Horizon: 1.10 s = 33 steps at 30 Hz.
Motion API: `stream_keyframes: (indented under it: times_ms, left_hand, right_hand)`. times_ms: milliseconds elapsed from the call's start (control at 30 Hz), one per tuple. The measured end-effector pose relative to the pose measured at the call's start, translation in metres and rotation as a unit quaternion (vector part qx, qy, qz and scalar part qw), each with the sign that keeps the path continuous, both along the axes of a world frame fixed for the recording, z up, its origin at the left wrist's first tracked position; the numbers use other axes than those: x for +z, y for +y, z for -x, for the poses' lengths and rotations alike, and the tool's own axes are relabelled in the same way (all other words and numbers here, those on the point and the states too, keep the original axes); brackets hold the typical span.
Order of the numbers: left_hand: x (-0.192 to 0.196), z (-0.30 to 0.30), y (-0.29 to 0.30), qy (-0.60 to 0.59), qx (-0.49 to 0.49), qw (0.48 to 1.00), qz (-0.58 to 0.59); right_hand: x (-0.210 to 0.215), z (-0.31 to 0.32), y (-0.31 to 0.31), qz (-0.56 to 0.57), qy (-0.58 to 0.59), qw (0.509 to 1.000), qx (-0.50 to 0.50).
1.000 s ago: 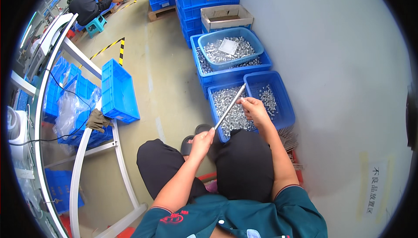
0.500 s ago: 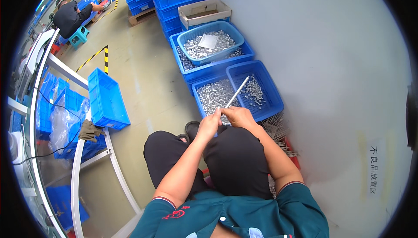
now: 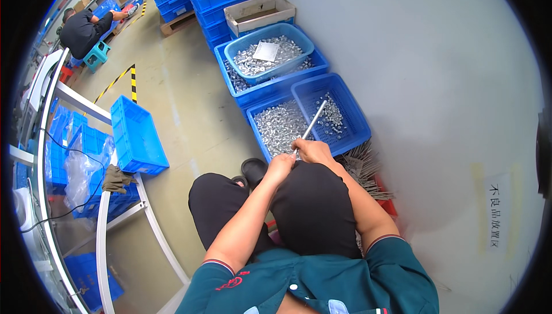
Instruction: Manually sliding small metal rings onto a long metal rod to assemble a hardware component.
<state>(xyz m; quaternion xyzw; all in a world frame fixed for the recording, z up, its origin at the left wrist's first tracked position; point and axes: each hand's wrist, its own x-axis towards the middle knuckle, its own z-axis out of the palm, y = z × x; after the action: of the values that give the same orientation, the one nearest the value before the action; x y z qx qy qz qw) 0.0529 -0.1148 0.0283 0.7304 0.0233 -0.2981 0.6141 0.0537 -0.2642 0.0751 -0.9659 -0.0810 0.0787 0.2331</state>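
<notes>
In front of my knees, both hands hold a thin silvery rod (image 3: pixel 315 120) that slants up and away to the right. My left hand (image 3: pixel 281 167) is closed around its lower end. My right hand (image 3: pixel 312 149) grips it just above, fingers curled. The far end of the rod hangs over a blue perforated basket (image 3: pixel 357 107) with small metal parts (image 3: pixel 332 121) scattered in it. That basket rests on the right side of a blue bin (image 3: pixel 259 137) filled with small silvery parts (image 3: pixel 280 125). The fingertips are partly hidden.
Behind stands a larger crate (image 3: pixel 234 87) carrying a light-blue basket (image 3: pixel 309 47) of parts. Thin metal rods (image 3: pixel 363 170) lie bundled at the right, beside the wall (image 3: pixel 431 95). At the left are a blue crate (image 3: pixel 141 136) and a white frame (image 3: pixel 102 245). Another person (image 3: pixel 80 32) sits far off.
My left hand has slid slightly down and away from my right hand, baring some rod between them. The rod stands a little steeper. The whole view has shifted slightly.
</notes>
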Motion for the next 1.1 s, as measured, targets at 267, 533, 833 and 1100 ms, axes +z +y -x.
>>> stream_keyframes:
  times_ms: [267,533,833,1100]
  left_hand:
    - [-0.028,0.012,0.009,-0.058,-0.085,0.993,-0.049]
    - [0.003,0.054,0.051,0.01,-0.05,0.998,-0.032]
    - [0.039,0.047,0.075,0.062,0.098,0.993,0.028]
    - [0.046,0.038,0.085,0.14,0.207,0.963,0.103]
  right_hand:
    - [-0.015,-0.013,-0.035,-0.045,0.025,0.993,-0.103]
    - [-0.078,-0.048,-0.146,-0.081,0.006,0.977,-0.198]
    - [-0.032,-0.058,-0.078,-0.512,0.187,0.77,-0.332]
    - [-0.084,-0.062,0.008,-0.173,0.149,0.957,-0.178]
